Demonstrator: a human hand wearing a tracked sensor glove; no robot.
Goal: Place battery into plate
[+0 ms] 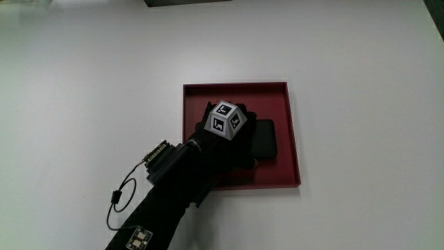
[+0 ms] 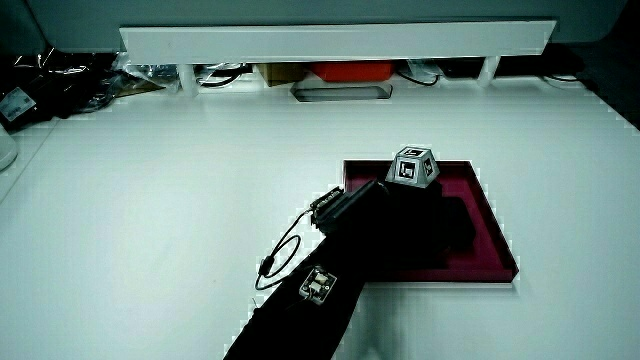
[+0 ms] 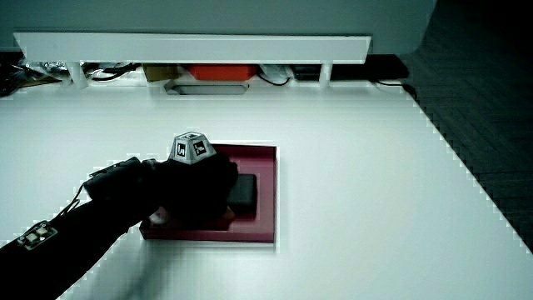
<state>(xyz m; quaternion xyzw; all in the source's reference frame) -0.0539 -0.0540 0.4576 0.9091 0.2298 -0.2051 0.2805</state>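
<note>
Inside the plate: the battery (image 1: 264, 138) is seen lying flat on the plate's floor, partly covered by the hand.
Battery, appearance: a dark, flat, rounded-cornered block is shown; in a side view (image 3: 245, 191) its visible end juts out from under the glove. No markings can be made out on it.
Battery, position: it is placed in the part of the plate beside the hand, clear of the rim that is visible around it.
Plate: a square, dark red tray (image 1: 290, 111) with a low raised rim is shown resting on the table; it is also seen in both side views (image 2: 487, 214) (image 3: 265, 187).
Plate, contents: only the battery and the hand are seen within the rim.
Hand: the gloved hand (image 1: 225, 142) is held over the plate, touching or just over one end of the battery.
Grip: whether the battery is grasped or the fingers are apart cannot be told, since they are hidden under the glove's back.
Cube: a small pale patterned cube (image 1: 227, 119) is carried on the back of the hand.
Forearm: the dark-sleeved forearm (image 1: 173, 194) is laid across the plate's rim nearest the person.
Table: a plain white surface (image 1: 83, 90) is seen around the plate.
</note>
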